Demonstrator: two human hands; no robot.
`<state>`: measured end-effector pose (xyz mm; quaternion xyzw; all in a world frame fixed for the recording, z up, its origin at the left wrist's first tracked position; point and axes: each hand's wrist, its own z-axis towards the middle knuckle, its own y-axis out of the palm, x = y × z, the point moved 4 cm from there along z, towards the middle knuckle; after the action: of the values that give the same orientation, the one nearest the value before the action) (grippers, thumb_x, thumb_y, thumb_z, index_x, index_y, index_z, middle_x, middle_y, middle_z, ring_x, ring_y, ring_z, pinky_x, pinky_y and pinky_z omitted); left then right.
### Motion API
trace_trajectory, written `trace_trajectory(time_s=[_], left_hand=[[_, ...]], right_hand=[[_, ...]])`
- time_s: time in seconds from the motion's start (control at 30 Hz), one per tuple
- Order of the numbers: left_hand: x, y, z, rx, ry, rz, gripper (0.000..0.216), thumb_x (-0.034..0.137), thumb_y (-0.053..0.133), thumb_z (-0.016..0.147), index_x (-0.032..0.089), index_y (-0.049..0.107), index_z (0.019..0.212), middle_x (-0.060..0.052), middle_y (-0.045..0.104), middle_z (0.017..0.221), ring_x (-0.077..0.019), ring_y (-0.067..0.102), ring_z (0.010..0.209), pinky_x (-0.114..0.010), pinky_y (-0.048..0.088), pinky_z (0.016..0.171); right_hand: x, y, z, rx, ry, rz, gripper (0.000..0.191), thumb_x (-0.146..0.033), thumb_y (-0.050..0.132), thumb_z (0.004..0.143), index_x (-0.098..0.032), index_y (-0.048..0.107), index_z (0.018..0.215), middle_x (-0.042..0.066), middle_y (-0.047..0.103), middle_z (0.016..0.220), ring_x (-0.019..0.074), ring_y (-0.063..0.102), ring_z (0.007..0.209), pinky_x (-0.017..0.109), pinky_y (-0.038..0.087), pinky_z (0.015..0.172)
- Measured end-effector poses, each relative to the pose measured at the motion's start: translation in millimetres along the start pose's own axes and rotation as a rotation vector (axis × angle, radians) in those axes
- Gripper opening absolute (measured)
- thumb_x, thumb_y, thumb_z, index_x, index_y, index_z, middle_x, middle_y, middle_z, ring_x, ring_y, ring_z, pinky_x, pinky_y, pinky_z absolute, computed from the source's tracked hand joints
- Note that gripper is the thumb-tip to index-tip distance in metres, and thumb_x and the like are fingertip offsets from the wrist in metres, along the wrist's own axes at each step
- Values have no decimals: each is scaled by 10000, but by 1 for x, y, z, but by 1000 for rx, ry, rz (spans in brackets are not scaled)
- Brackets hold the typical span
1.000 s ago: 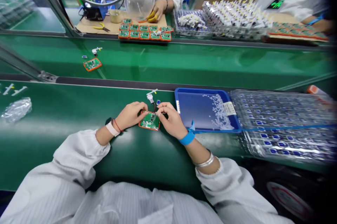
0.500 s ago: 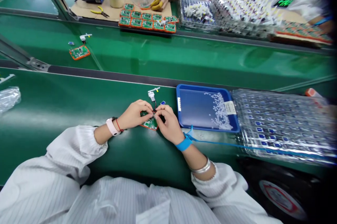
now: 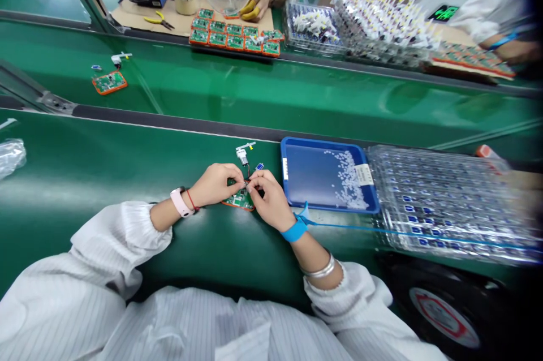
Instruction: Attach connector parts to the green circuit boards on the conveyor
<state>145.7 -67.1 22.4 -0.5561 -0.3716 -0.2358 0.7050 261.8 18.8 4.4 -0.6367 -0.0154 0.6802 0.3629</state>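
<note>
Left hand [image 3: 215, 184] and right hand [image 3: 269, 200] are closed, pinching the wire [image 3: 246, 172] above the circuit board [image 3: 238, 201]. Blue tray [image 3: 322, 175] lies just right.

Left hand [image 3: 216, 184]: bare, fingers curled downward, fingertips close to the right hand's.
Right hand [image 3: 269, 200]: bare, fingers bunched in a pinch.
Left forearm [image 3: 167, 216]: angled inward, white-sleeved.
Right forearm [image 3: 316, 262]: angled inward, white-sleeved.

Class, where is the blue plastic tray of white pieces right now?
In the head view, the blue plastic tray sits on the green belt, right of the right hand, just left of clear plastic trays of blue parts.
</note>
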Motion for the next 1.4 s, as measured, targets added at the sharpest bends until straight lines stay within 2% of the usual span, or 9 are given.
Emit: trace_trajectory(time_s=[0.2, 0.3, 0.4, 0.5, 0.57, 0.63, 0.77, 1.1, 1.4], left_hand=[[1, 0, 2, -24, -15, 61, 125, 160, 584, 751, 177, 645, 644, -12, 677, 792, -148, 622, 732, -267, 463, 708], [0, -2, -4, 44, -24, 64, 53, 227, 611, 762, 178, 629, 757, -20, 650, 811, -151, 603, 737, -267, 460, 689], [-2, -1, -11, 59, -25, 118, 249, 361, 663, 741, 197, 590, 914, -34, 629, 886, -182, 583, 801, -292, 455, 709], [0, 6, -15, -69, 52, 183, 579, 506, 768, 584, 227, 555, 1045, -59, 612, 1023, -245, 546, 926, -350, 435, 801], [2, 11, -16, -138, 96, 216, 714, 533, 800, 515, 234, 532, 1105, -73, 595, 1079, -267, 525, 955, -369, 420, 830], [3, 13, -15, -157, 104, 235, 694, 516, 795, 545, 229, 522, 1115, -77, 587, 1093, -267, 516, 960, -367, 416, 832], [3, 12, -14, -117, 85, 231, 647, 486, 774, 602, 219, 508, 1127, -81, 580, 1109, -264, 506, 985, -361, 422, 843], [0, 13, -14, -121, 124, 251, 628, 499, 743, 646, 208, 504, 1148, -83, 575, 1105, -262, 506, 993, -356, 411, 849], [1, 12, -14, -110, 136, 239, 666, 541, 744, 630, 204, 507, 1152, -76, 584, 1099, -255, 516, 983, -365, 410, 851]], right_hand=[[-4, 6, 1, -7, 6, -51, 143, -137, 458, 796, -197, 487, 670, 57, 496, 845, 180, 505, 836, 342, 438, 745], [-13, -6, 1, 6, -49, -120, 148, -146, 456, 814, -203, 507, 687, 57, 509, 846, 187, 509, 852, 349, 441, 765], [-10, -55, -4, 144, -109, -300, 144, -170, 457, 829, -211, 533, 715, 65, 538, 873, 198, 517, 892, 366, 433, 814], [20, -125, -20, 356, 10, -528, 127, -220, 490, 810, -206, 551, 700, 78, 553, 858, 219, 526, 905, 386, 429, 841], [49, -158, -32, 364, 164, -629, 131, -223, 514, 777, -200, 551, 653, 77, 558, 802, 224, 535, 859, 391, 436, 830], [74, -173, -41, 320, 264, -667, 128, -221, 532, 754, -192, 567, 635, 78, 568, 786, 221, 542, 826, 389, 442, 824], [94, -172, -46, 276, 287, -668, 116, -235, 556, 742, -177, 617, 661, 78, 583, 806, 218, 549, 843, 383, 440, 843], [91, -171, -46, 280, 252, -612, 169, -292, 540, 751, -172, 623, 666, 93, 574, 850, 220, 545, 857, 387, 446, 832], [94, -169, -46, 238, 205, -650, 142, -249, 521, 735, -179, 585, 628, 88, 561, 817, 228, 529, 835, 428, 421, 848]])
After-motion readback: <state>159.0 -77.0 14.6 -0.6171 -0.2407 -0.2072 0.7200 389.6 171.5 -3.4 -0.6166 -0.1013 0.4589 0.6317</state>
